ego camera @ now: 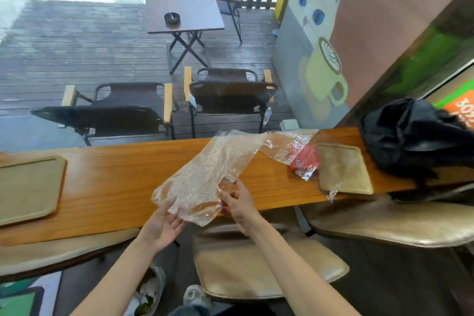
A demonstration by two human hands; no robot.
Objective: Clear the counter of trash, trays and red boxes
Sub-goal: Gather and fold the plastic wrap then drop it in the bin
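Note:
A large crumpled sheet of clear plastic wrap (207, 174) hangs just above the wooden counter (115, 177). My right hand (238, 204) pinches its lower right edge. My left hand (164, 226) lies palm up under its lower left corner, fingers relaxed and touching the film. A second piece of clear plastic (287, 147) lies to the right over a red box or wrapper (306, 159). Beside that sits a beige tray (345, 169), and another beige tray (28, 187) rests at the counter's left end.
A black bag (413, 136) sits at the counter's far right. Tan padded stools (256, 264) stand under the near edge. A bag of trash (151, 292) is on the floor by my left arm. Beyond the counter are dark chairs (123, 108) and a folding table (184, 11).

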